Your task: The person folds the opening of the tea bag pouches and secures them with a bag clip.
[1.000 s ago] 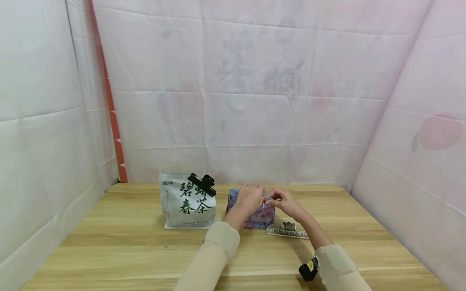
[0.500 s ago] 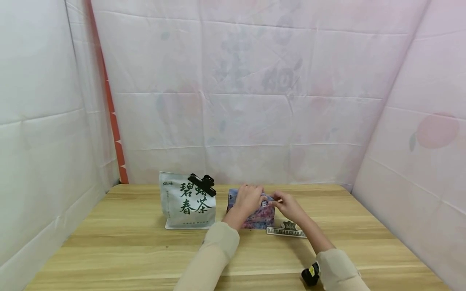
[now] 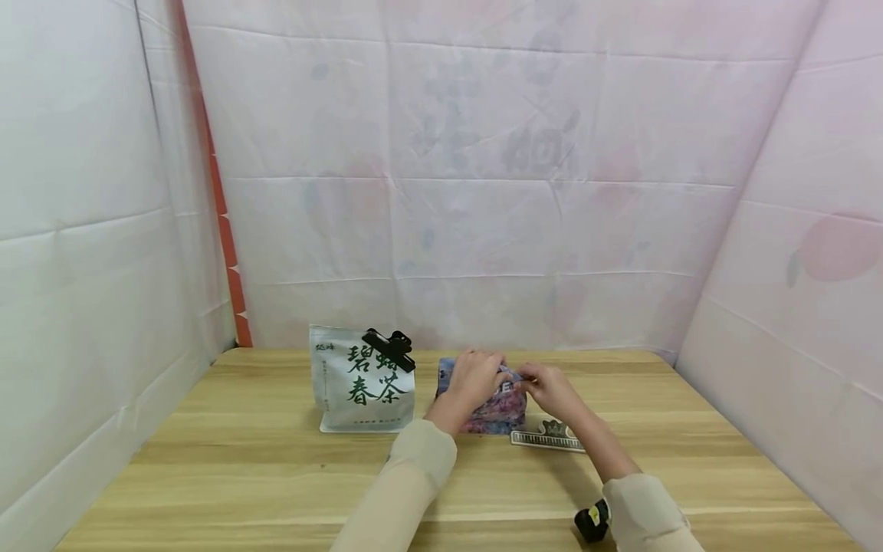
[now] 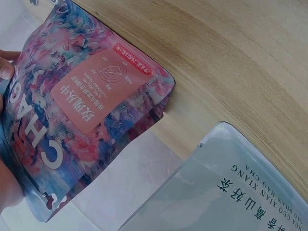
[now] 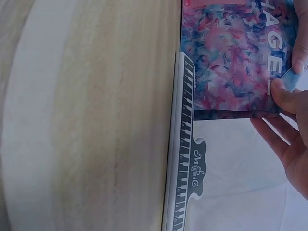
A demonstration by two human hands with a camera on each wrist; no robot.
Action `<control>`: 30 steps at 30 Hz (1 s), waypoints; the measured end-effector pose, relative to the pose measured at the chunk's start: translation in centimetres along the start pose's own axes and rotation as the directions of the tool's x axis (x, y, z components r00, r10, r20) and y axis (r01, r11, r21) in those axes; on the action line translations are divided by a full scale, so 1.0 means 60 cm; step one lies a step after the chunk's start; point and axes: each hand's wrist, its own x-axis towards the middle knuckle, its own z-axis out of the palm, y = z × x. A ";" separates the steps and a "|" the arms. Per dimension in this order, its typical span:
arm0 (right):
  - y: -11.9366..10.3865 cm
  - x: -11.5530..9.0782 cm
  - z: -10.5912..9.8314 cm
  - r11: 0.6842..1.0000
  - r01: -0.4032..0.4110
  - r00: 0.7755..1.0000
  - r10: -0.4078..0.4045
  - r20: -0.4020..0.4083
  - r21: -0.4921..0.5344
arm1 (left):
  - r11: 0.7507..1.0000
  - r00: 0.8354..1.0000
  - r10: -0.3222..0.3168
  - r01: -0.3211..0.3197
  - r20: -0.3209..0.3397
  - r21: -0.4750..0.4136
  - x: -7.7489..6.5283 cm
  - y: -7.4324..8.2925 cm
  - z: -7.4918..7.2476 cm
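A blue and pink tea bag (image 3: 494,410) stands upright on the table. Over its top edge my left hand (image 3: 474,379) grips, its back toward the head camera. My right hand (image 3: 554,392) holds the bag's upper right corner; in the right wrist view the thumb (image 5: 285,97) lies on the front and other fingers reach behind. The top edge there looks folded over. A long clip with piano-key print (image 3: 548,441) lies just in front of the bag, below my right hand. Part of the bag's upper front is hidden by my left hand.
To the left stands a pale silver tea bag (image 3: 366,391) with dark green writing, a black clip (image 3: 390,349) on its upper right corner. A small black object with a yellow label (image 3: 592,521) is by the right sleeve. White cloth walls (image 3: 476,230) enclose the wooden table.
The right hand's fingers shift slightly at the bag's top right corner. The left hand stays on the bag. The head view has shifted a little.
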 end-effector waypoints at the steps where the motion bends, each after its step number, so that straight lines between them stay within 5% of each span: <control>1: 0.001 0.000 0.000 1.000 0.007 1.000 -0.007 -0.009 -0.002 | 1.000 1.000 0.004 -0.004 0.001 -0.001 0.000 0.000 -0.001; 11: 0.009 0.000 0.007 0.993 0.115 0.983 -0.108 -0.151 0.034 | 0.999 0.999 0.033 -0.033 -0.035 0.004 -0.002 -0.002 -0.005; 19: 0.005 -0.002 0.008 0.996 0.081 0.984 -0.076 -0.162 0.023 | 1.000 1.000 0.007 -0.007 -0.030 0.024 0.002 0.002 -0.005; 30: 0.009 0.002 0.008 0.995 0.091 0.984 -0.085 -0.155 0.032 | 0.997 0.999 -0.028 0.030 0.028 -0.068 0.006 0.001 -0.012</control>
